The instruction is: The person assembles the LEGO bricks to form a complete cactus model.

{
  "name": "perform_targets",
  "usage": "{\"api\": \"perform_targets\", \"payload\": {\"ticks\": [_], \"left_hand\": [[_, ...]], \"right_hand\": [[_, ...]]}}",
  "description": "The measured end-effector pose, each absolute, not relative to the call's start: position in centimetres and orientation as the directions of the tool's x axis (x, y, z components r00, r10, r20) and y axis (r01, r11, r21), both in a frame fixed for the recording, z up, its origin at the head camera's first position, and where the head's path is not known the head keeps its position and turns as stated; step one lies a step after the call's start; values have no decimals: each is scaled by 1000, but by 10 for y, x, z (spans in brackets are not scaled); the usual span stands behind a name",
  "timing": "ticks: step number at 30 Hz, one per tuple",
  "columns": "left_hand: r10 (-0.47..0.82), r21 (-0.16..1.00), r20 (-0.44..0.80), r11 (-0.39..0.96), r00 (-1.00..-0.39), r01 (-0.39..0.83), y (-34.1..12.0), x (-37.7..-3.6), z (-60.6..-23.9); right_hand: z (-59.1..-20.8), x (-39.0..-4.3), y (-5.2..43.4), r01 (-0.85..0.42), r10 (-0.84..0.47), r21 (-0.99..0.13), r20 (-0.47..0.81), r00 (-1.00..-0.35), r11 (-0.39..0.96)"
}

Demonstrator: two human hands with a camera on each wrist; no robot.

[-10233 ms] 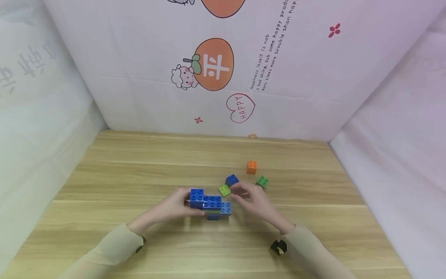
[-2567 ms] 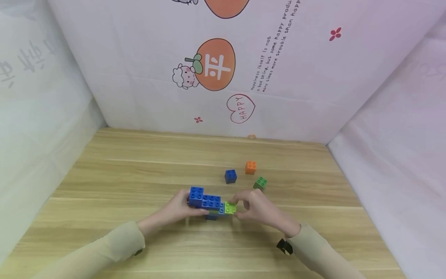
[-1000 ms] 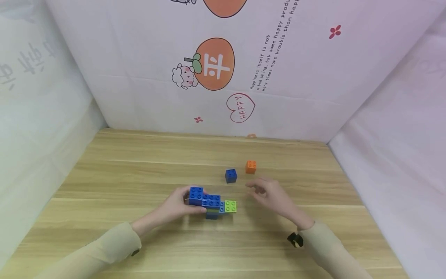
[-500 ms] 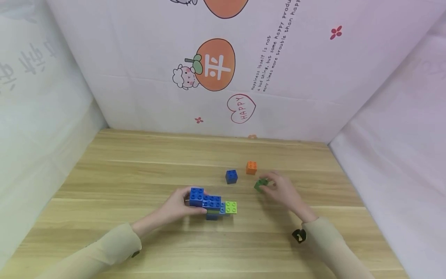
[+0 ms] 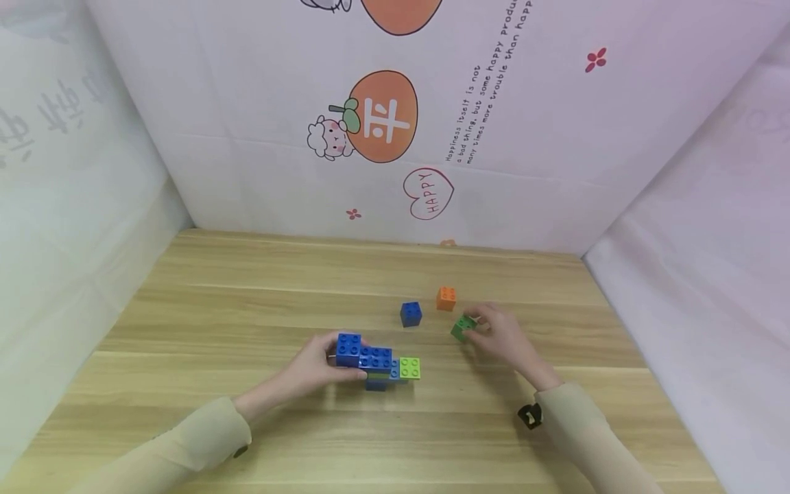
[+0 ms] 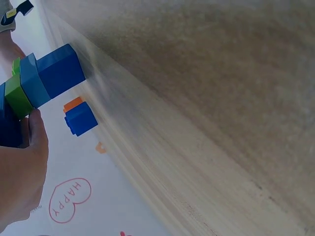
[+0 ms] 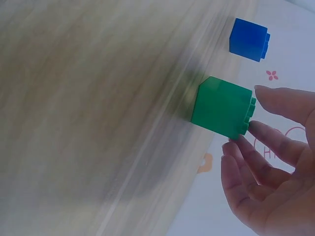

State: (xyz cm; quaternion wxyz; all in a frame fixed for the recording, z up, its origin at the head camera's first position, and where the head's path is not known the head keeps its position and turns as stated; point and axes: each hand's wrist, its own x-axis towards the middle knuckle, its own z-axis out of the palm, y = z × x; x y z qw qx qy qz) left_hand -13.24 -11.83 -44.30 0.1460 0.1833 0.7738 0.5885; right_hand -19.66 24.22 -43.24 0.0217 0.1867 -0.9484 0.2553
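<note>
On a wooden table (image 5: 247, 439), the left hand (image 5: 308, 367) steadies the brick assembly (image 5: 376, 361), fingers curled round its blue left end; its long axis runs left to right, studs up. A lime brick (image 5: 409, 368), being pressed on 2.6 seconds ago, now caps the right end. The right hand (image 5: 503, 337) has moved off and back to the loose dark green brick (image 5: 462, 326), fingertips (image 7: 256, 129) touching its studded face, apparently starting a pinch. That brick sits tilted, studs toward the hand. Beyond lie 1 blue brick (image 5: 410, 314) and 1 orange brick (image 5: 446, 298).
</note>
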Motion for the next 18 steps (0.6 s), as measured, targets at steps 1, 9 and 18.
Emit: {"api": "perform_targets", "payload": {"ticks": [1, 9, 18], "left_hand": [[455, 964, -9, 242, -890, 113, -118, -132, -443], [451, 966, -14, 237, -892, 105, -117, -132, -444], [445, 964, -28, 250, -895, 94, -117, -132, -443]], "right_hand": [[-433, -197, 242, -370, -348, -474, 138, -927, 799], [-438, -199, 244, -382, -361, -473, 138, -922, 794], [-440, -201, 243, -354, -340, -497, 123, -932, 792]]}}
